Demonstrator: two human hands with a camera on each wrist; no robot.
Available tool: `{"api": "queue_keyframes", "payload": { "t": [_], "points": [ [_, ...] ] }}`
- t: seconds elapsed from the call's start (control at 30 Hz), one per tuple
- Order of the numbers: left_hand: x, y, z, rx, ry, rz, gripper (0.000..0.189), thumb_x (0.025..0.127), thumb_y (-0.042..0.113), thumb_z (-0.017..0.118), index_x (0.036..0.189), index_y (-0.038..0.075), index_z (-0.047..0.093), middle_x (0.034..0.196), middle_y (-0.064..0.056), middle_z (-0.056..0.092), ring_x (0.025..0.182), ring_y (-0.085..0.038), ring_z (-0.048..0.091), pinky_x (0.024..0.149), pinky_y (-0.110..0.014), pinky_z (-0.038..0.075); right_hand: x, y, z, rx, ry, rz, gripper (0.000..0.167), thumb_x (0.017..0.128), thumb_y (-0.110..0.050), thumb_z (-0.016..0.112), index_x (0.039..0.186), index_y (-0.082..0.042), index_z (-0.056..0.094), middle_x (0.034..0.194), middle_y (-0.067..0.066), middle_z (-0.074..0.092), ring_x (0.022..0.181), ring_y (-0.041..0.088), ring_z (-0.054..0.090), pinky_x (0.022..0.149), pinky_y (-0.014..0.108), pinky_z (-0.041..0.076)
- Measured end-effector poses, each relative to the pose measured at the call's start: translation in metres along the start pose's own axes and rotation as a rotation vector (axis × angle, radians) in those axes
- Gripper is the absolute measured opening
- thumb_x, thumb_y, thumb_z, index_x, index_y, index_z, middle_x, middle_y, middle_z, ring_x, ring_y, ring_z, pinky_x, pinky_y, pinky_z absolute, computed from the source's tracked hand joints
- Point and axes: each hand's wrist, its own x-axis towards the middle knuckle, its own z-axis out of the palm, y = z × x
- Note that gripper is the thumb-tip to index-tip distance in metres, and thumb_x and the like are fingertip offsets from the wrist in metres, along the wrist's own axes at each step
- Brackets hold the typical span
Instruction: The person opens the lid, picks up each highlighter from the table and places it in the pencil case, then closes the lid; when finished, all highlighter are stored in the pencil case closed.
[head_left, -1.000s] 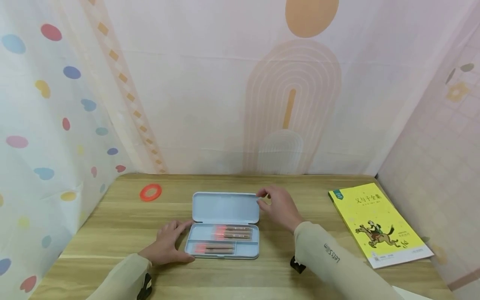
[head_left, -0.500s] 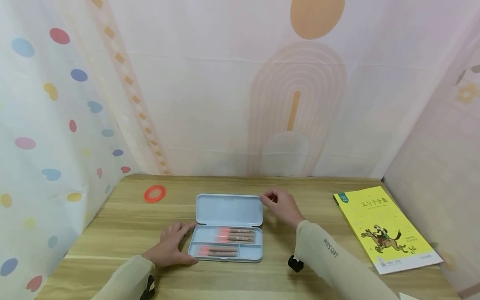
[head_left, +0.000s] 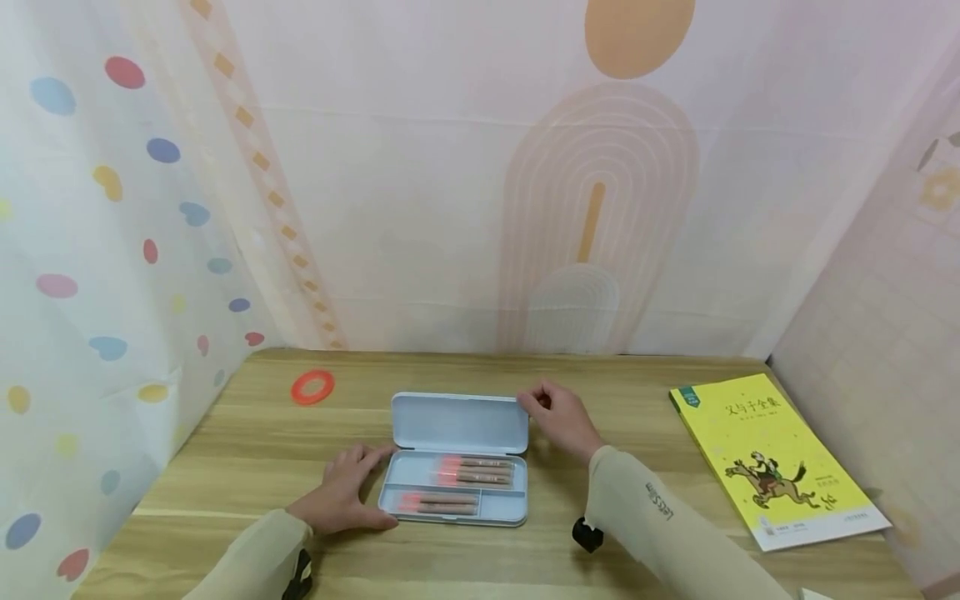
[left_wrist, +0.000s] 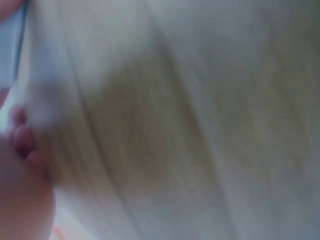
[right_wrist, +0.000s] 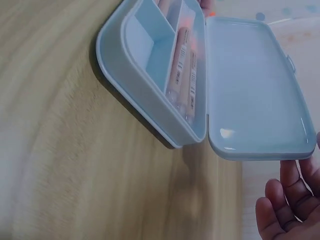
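A light blue pencil case (head_left: 502,503) lies on the table with its lid (head_left: 459,422) raised at the back. Inside, brown pens (head_left: 480,475) with pinkish-orange ends occupy the rear compartment, and more sit at front left; the front right section holds nothing. My left hand (head_left: 341,492) spans the case's left end, thumb at the front corner and index finger by the hinge side. At the lid's far right corner, my right hand (head_left: 562,419) pinches the edge. The right wrist view shows its fingers (right_wrist: 295,192) at the lid's rim. The left wrist view is blurred.
A red-orange ring (head_left: 294,388) lies at the back left. To the right is a yellow book (head_left: 776,458) with a horse and riders on its cover. White paper (head_left: 813,594) shows at the bottom right edge. Patterned curtains (head_left: 420,208) border the table.
The lid has tilted up slightly toward me, with my right hand staying at its corner. My left hand keeps its place on the case. The whole head view has shifted a little.
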Motion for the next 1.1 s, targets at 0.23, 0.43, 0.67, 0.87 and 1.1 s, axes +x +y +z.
{"api": "queue_keyframes", "payload": {
  "t": [0.23, 0.43, 0.67, 0.87, 1.1],
  "points": [
    [0.001, 0.001, 0.000, 0.008, 0.007, -0.010, 0.100, 0.064, 0.055, 0.084, 0.144, 0.010, 0.046, 0.108, 0.000, 0.046, 0.098, -0.017, 0.037, 0.082, -0.035, 0.026, -0.008, 0.002, 0.002, 0.059, -0.030, 0.016, 0.023, 0.099, -0.035, 0.058, 0.097, -0.013, 0.067, 0.101, 0.000, 0.065, 0.090, 0.016, 0.054, 0.081, 0.031, 0.044],
    [0.001, 0.004, -0.002, 0.016, 0.001, -0.013, 0.100, 0.064, 0.055, 0.085, 0.144, 0.009, 0.046, 0.110, -0.002, 0.048, 0.099, -0.019, 0.038, 0.081, -0.035, 0.026, -0.017, 0.005, 0.002, 0.075, -0.081, 0.013, 0.028, 0.099, -0.041, 0.056, 0.100, -0.016, 0.067, 0.106, -0.002, 0.066, 0.095, 0.015, 0.056, 0.084, 0.032, 0.045],
    [0.001, 0.005, -0.001, 0.020, -0.013, -0.020, 0.099, 0.065, 0.055, 0.083, 0.145, 0.009, 0.045, 0.109, -0.001, 0.046, 0.097, -0.018, 0.037, 0.080, -0.035, 0.026, -0.028, 0.013, 0.001, 0.124, -0.166, 0.015, 0.036, 0.097, -0.050, 0.056, 0.104, -0.017, 0.067, 0.107, -0.001, 0.065, 0.100, 0.019, 0.055, 0.086, 0.033, 0.043],
    [0.000, 0.006, -0.001, 0.022, -0.005, -0.009, 0.099, 0.065, 0.054, 0.084, 0.144, 0.009, 0.046, 0.105, 0.000, 0.045, 0.095, -0.017, 0.035, 0.080, -0.035, 0.026, -0.037, 0.018, 0.001, 0.107, -0.216, -0.011, 0.038, 0.096, -0.050, 0.056, 0.111, -0.017, 0.068, 0.109, -0.001, 0.065, 0.101, 0.016, 0.056, 0.088, 0.033, 0.044],
    [0.000, 0.004, 0.000, 0.034, 0.017, 0.002, 0.094, 0.063, 0.054, 0.085, 0.137, 0.005, 0.051, 0.105, 0.000, 0.045, 0.095, -0.017, 0.035, 0.079, -0.035, 0.025, -0.044, 0.026, 0.002, 0.067, -0.250, -0.056, 0.043, 0.097, -0.049, 0.056, 0.120, -0.014, 0.065, 0.114, -0.001, 0.065, 0.106, 0.015, 0.058, 0.093, 0.038, 0.047]
  ]
}}
